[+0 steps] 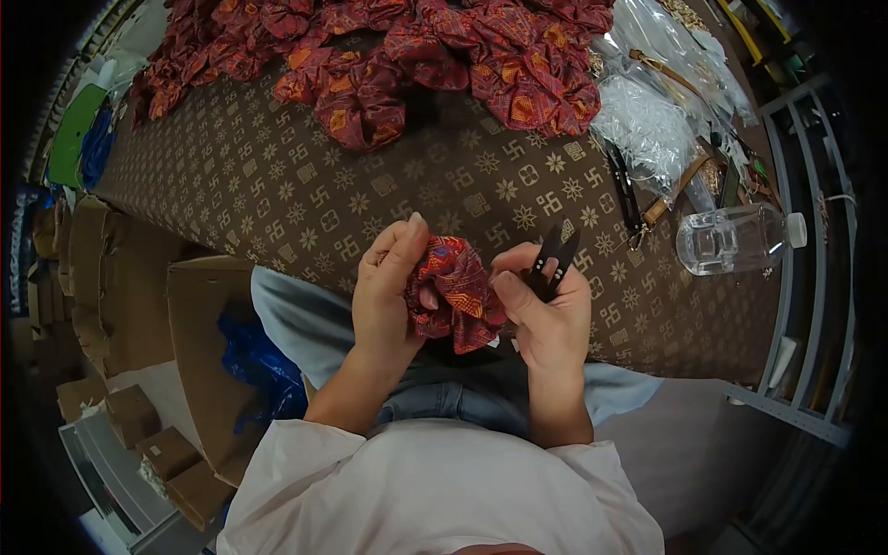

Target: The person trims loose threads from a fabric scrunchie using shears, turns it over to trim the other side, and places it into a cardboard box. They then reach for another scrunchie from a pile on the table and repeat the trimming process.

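A red and orange scrunchie (pixel 455 291) is in the middle, near the person, just over the near edge of the table (pixel 277 185). Both hands hold it up off the table. The left hand (pixel 388 296) is closed on its left side, with the thumb pressed into the folds and the fingers curled over the top. The right hand (pixel 546 319) touches its right side and is also closed on small black snips (pixel 553 259). The blades poke up and away from the person, a little apart at the tips. The hands hide the edges of the scrunchie, and the right hand hides most of the snips' handle.

The table has a brown cloth with gold shapes on it. At the far side sits a big pile of scrunchies (pixel 388 55) in the same red and orange. To the far right are clear plastic bags (pixel 647 120) and brown straps (pixel 680 185), all mixed up. A long black tool (pixel 624 190) lies just beside them. A clear bottle (pixel 735 239) with a white cap lies on its side at the right, well apart from the hands.

On the left, below the table, are brown boxes (pixel 199 342) and a blue bag (pixel 259 365)
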The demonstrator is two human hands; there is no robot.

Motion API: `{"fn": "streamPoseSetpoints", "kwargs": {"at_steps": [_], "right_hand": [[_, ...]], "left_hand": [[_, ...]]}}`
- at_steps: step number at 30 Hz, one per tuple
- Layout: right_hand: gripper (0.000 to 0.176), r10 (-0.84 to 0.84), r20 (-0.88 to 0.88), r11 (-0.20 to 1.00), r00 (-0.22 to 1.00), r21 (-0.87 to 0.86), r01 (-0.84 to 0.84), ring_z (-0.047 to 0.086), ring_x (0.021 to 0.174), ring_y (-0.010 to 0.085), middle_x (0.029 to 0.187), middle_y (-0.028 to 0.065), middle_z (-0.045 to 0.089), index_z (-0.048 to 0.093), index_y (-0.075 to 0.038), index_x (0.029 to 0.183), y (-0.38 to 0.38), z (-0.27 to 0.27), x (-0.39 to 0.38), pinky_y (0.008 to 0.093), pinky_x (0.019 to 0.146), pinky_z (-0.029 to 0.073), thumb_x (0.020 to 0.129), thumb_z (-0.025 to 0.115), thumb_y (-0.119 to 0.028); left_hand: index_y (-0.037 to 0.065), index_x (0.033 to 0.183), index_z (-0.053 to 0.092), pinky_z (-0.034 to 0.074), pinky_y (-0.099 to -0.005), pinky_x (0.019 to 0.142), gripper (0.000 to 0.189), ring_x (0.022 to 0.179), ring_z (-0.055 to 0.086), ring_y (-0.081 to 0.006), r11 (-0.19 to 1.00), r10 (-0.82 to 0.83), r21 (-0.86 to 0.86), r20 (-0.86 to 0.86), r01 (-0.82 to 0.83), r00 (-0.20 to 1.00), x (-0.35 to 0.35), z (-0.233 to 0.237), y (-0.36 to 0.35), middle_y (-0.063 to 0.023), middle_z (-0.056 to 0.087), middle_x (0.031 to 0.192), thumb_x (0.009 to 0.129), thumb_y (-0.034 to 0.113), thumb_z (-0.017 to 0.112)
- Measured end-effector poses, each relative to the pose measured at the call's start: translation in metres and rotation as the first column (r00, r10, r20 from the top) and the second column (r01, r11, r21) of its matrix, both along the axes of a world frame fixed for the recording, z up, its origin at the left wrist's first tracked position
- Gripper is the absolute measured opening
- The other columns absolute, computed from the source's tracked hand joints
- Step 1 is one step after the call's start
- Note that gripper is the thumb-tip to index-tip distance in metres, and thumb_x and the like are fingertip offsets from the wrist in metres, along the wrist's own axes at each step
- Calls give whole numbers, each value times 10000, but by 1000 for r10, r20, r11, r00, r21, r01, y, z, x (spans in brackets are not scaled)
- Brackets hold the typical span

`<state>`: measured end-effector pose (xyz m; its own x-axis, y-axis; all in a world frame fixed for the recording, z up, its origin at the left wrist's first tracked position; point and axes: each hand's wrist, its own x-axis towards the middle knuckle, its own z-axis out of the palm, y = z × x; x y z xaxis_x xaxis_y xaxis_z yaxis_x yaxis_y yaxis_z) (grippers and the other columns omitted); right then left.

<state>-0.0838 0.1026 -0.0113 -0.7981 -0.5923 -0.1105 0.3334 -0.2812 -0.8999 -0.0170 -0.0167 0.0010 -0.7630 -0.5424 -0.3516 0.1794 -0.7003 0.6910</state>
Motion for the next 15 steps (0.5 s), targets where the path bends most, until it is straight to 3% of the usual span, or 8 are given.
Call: {"fn": "streamPoseSetpoints", "kwargs": {"at_steps": [7,10,11,13,15], "right_hand": [[179,-28,-123,1000,992,-8,27,490,667,53,751,5,554,576,4,840,10,3,2,168,585,394,706,671,-65],[243,63,-339,978,939,210,10,446,600,65,729,26,482,565,12,810,9,12,8,179,523,364,619,715,-1],[243,53,-332,979,942,205,17,446,600,65,729,26,482,565,12,810,8,10,10,179,523,364,619,715,-1],[169,4,-498,967,867,222,123,435,603,67,711,27,472,566,11,788,7,6,10,190,512,359,664,679,-5],[144,-12,-501,974,865,189,123,416,601,71,696,13,456,566,9,775,7,0,9,189,520,335,682,669,-29]], "left_hand": [[111,753,458,384,-190,395,170,389,415,-41,995,78,-59,-29,-79,997,-2,-8,3,20,471,535,876,226,436],[113,751,465,387,-196,405,180,396,416,-44,994,98,-37,-7,-98,995,-3,-8,5,23,464,533,878,237,433],[113,751,465,387,-196,405,180,396,416,-44,995,89,-43,1,-89,996,-3,-9,5,23,464,533,878,237,433],[108,740,476,359,-158,393,190,413,431,-23,993,119,-23,-22,-120,993,-4,-13,7,20,515,578,871,245,456],[108,744,475,361,-159,396,187,419,434,-23,995,95,-28,-44,-96,994,-3,-16,6,21,515,582,872,243,452]]}}
